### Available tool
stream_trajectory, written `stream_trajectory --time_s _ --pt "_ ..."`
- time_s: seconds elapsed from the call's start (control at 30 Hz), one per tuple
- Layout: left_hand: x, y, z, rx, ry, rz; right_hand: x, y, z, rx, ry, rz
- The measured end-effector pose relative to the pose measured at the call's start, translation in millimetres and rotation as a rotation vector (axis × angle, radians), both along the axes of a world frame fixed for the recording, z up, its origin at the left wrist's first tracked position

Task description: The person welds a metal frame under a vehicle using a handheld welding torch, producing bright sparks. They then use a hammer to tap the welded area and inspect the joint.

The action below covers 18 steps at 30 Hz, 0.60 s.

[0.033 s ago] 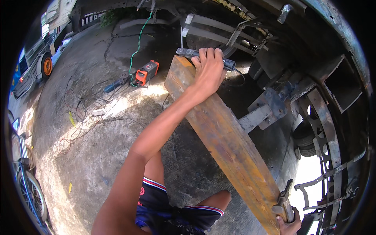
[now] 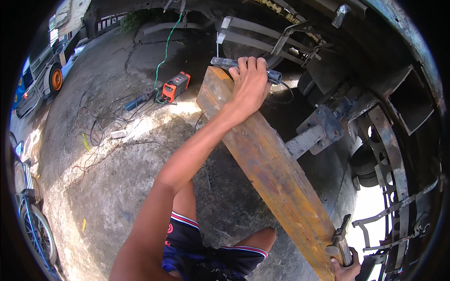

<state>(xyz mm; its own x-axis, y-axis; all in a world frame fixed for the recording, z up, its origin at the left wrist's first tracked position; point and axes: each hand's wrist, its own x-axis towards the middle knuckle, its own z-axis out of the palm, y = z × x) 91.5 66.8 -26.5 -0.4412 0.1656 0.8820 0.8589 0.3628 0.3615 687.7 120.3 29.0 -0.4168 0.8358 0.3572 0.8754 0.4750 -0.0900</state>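
Observation:
A long rusty steel beam [image 2: 272,168] slants from upper middle to lower right in front of me. On its far end my left hand [image 2: 250,86] is closed over a long dark corded tool [image 2: 224,62], whose exact kind I cannot make out. The tool lies across the beam's end, and its cord hangs off to the right. At the near end, my right hand [image 2: 348,269] is closed around a hammer [image 2: 341,243]. The hammer's round face is against or very close to the beam's right edge. Part of my right hand is hidden behind the hammer and beam.
A flat bracket [image 2: 304,142] joins the beam's right side to a vehicle's metal frame [image 2: 386,140]. On the concrete floor stand an orange-and-black machine [image 2: 176,87] and a blue-bodied grinder [image 2: 136,102] among loose cables. A bicycle wheel [image 2: 37,232] shows at far left.

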Motion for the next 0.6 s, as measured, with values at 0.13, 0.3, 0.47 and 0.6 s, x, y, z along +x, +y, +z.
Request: stream_trajectory --time_s 0.13,0.3,0.47,0.6 --pt "4.6 -4.6 10.5 0.07 -0.025 0.011 2.8 3.2 -2.8 -0.009 0.003 -0.003" --pt "-10.3 -14.8 11.9 0.122 -0.06 0.122 3.9 7.7 -5.9 -0.051 0.001 -0.07" --pt "-17.0 -28.1 13.1 0.089 -0.105 0.13 5.9 9.5 -7.2 -0.018 -0.032 -0.075" --pt "-16.7 -30.2 13.9 0.12 -0.071 0.099 9.0 11.1 -9.7 0.024 -0.053 -0.064"
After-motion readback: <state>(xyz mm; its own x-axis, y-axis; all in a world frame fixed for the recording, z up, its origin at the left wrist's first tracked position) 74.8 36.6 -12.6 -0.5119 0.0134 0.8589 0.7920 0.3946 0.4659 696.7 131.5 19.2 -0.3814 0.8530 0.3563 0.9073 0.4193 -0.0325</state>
